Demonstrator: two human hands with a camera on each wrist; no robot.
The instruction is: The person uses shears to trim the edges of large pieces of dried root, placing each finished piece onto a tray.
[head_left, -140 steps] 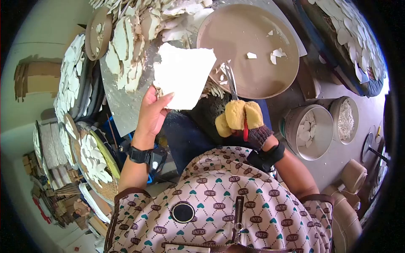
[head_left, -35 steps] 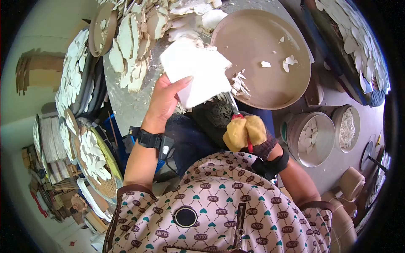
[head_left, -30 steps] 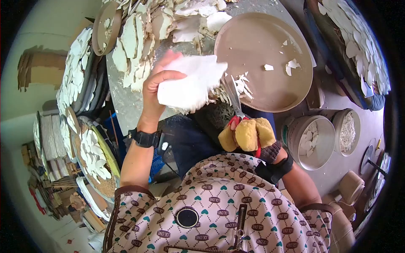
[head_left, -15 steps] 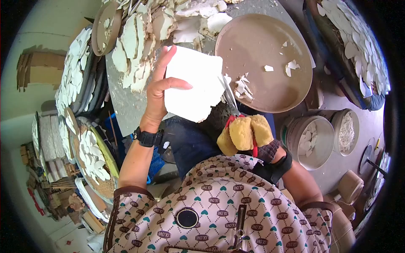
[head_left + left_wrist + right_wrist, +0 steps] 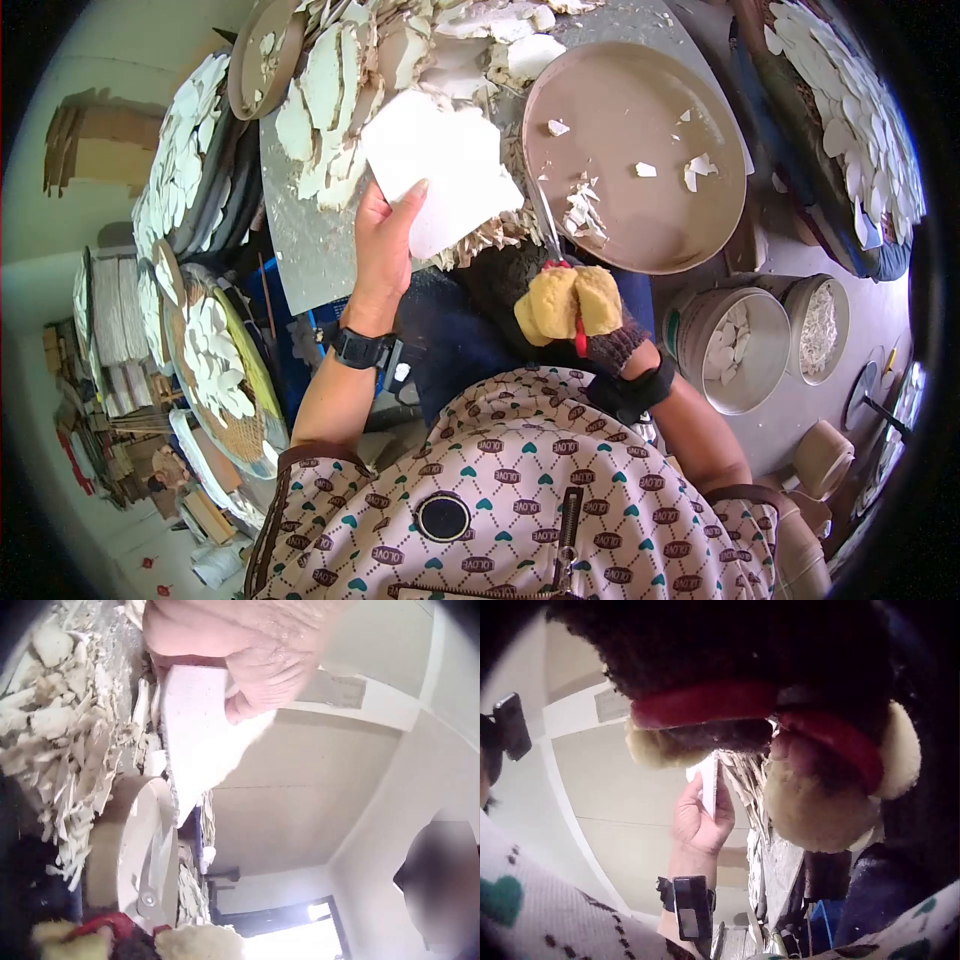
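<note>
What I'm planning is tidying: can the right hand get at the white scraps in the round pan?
Probably yes: the right hand is near, and the scraps lie uncovered in the pan, though that hand grips scissors.

The table (image 5: 312,245) bears slabs (image 5: 322,88) and a tray (image 5: 620,110).

Prob. a small workshop. Dusty grey desk (image 5: 310,250) strewn w/ crumbs; irregular flat off-white slabs w/ brown edges (image 5: 328,85) piled toward its far L corner. Big round shallow brown tray (image 5: 625,115) w/ white chips by the R edge; red-handled metal scissors (image 5: 546,222) nr the near edge. Past the L edge: mass of overlapping thin white pieces (image 5: 185,140), more on a round woven tan tray (image 5: 243,430). Floor off the R edge: wide round pale bucket (image 5: 765,365) w/ white pieces, smaller one w/ shreds. Brown cardboard (image 5: 110,150) agst. plain pale wall (image 5: 70,240); stacked pale bundles (image 5: 118,320) nearby.
</note>
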